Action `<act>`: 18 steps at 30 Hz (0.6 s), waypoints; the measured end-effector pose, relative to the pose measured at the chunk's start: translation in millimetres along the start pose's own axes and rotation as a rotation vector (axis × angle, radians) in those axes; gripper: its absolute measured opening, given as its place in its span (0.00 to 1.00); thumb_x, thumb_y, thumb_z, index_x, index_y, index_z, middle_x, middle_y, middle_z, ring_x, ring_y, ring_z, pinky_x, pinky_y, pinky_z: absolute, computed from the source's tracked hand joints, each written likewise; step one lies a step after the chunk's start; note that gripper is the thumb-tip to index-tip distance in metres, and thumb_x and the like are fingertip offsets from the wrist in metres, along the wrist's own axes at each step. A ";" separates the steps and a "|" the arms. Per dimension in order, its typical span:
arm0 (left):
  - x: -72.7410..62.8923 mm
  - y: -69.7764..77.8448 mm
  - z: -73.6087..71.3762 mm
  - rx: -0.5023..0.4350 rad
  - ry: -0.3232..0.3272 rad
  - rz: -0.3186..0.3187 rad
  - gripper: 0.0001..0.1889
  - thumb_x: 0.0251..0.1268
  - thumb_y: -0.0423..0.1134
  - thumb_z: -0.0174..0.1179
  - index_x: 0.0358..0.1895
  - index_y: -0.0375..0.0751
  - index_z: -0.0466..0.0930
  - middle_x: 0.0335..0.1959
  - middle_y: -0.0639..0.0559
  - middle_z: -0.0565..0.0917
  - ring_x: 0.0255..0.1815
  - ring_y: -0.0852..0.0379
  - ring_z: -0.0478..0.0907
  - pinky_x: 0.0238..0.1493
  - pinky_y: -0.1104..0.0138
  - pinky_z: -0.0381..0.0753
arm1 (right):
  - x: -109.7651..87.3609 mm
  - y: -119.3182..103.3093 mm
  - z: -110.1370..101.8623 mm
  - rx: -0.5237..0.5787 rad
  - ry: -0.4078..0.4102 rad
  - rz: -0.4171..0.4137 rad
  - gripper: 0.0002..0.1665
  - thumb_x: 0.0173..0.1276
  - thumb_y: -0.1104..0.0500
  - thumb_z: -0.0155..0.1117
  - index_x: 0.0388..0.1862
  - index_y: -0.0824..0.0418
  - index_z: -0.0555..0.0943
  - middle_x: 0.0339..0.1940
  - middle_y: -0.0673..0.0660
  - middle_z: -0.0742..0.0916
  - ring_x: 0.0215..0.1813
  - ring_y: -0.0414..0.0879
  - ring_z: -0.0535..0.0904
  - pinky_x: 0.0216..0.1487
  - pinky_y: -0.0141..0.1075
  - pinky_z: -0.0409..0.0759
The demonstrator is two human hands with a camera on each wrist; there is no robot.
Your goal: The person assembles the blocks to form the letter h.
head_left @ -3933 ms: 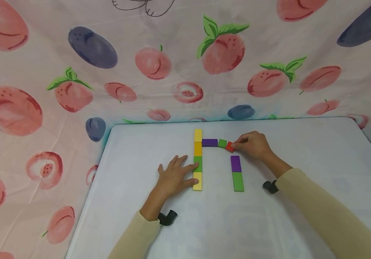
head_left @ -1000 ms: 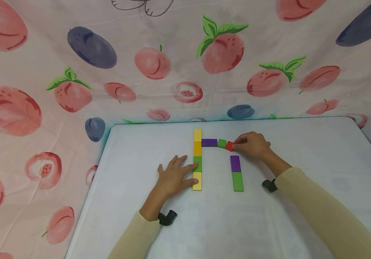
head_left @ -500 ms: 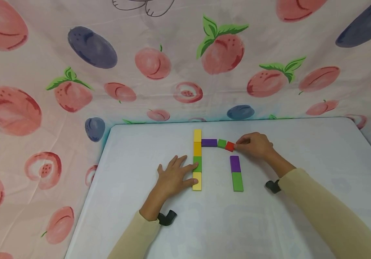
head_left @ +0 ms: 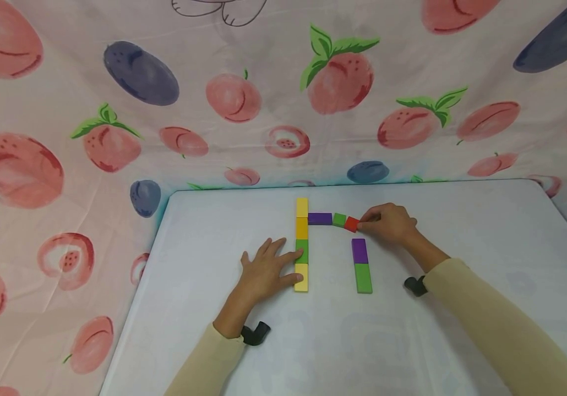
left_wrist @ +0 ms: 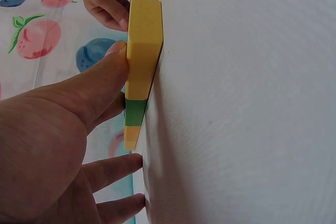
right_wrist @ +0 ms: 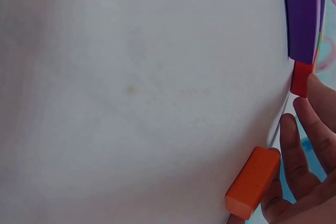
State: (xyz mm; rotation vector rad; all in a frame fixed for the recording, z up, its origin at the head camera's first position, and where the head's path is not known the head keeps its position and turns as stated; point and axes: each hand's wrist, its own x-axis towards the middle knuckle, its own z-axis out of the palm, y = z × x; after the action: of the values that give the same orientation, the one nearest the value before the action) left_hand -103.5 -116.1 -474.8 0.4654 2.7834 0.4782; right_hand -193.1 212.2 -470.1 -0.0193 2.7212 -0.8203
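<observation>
My left hand (head_left: 263,275) lies with spread fingers beside a column of blocks. Its thumb rests on the near yellow block (head_left: 301,286) and its index finger touches the green block (head_left: 305,245). Above these lie an orange-yellow block (head_left: 301,227) and another yellow block (head_left: 302,207). From the column a purple block (head_left: 320,219) and a small green block (head_left: 339,219) run right to a small red block (head_left: 351,224). My right hand (head_left: 387,221) pinches the red block's right edge. An orange block (right_wrist: 253,182) sits against its lower fingers, hidden in the head view.
A second purple block (head_left: 360,251) and a longer green block (head_left: 363,278) stand end to end below the red one. All lie on a white table (head_left: 313,352). Behind it hangs a fruit-print cloth (head_left: 283,99). Black wrist mounts (head_left: 256,333) show at both sleeves.
The right hand's fingertips have shifted slightly right, so more of the red block shows. The left hand and the other blocks stay where they were.
</observation>
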 end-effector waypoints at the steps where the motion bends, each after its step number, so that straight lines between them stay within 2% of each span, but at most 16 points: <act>1: 0.0 0.1 0.0 0.001 0.000 0.000 0.32 0.65 0.65 0.63 0.72 0.72 0.71 0.82 0.50 0.61 0.84 0.40 0.51 0.67 0.21 0.47 | -0.2 0.0 0.0 0.001 0.002 -0.001 0.17 0.69 0.45 0.68 0.49 0.53 0.89 0.50 0.57 0.88 0.58 0.58 0.77 0.56 0.67 0.64; 6: 0.2 0.3 -0.2 0.003 0.000 0.001 0.32 0.65 0.64 0.63 0.73 0.72 0.71 0.81 0.50 0.61 0.84 0.40 0.51 0.67 0.21 0.47 | -0.6 -0.2 0.0 0.005 0.007 -0.003 0.17 0.69 0.45 0.68 0.49 0.53 0.89 0.49 0.57 0.88 0.57 0.58 0.77 0.55 0.66 0.64; 13: -0.6 0.7 -1.3 -0.003 -0.004 0.002 0.32 0.65 0.64 0.63 0.73 0.72 0.71 0.81 0.50 0.62 0.84 0.40 0.51 0.67 0.21 0.47 | -2.0 0.0 -4.1 0.005 -0.002 0.015 0.18 0.70 0.44 0.67 0.49 0.53 0.88 0.51 0.58 0.88 0.59 0.59 0.76 0.59 0.72 0.62; 16: -0.8 0.6 -1.3 -0.003 -0.004 0.002 0.32 0.65 0.65 0.63 0.73 0.72 0.71 0.82 0.50 0.61 0.84 0.40 0.51 0.67 0.21 0.47 | -3.3 2.0 -8.3 0.002 -0.005 0.034 0.19 0.70 0.43 0.67 0.50 0.53 0.88 0.51 0.58 0.87 0.58 0.58 0.76 0.58 0.68 0.66; 18: -0.8 0.7 -1.4 -0.003 -0.006 0.001 0.32 0.65 0.65 0.63 0.73 0.72 0.71 0.82 0.50 0.61 0.84 0.40 0.51 0.67 0.21 0.47 | -3.6 5.7 -11.5 0.009 -0.007 0.024 0.20 0.70 0.43 0.67 0.50 0.54 0.88 0.51 0.58 0.87 0.56 0.57 0.77 0.57 0.61 0.72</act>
State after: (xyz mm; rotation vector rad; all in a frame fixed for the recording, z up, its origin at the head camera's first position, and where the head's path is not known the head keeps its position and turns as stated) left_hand -103.0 -116.2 -473.1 0.4667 2.7768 0.4804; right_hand -192.5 223.5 -463.0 0.0129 2.7061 -0.8238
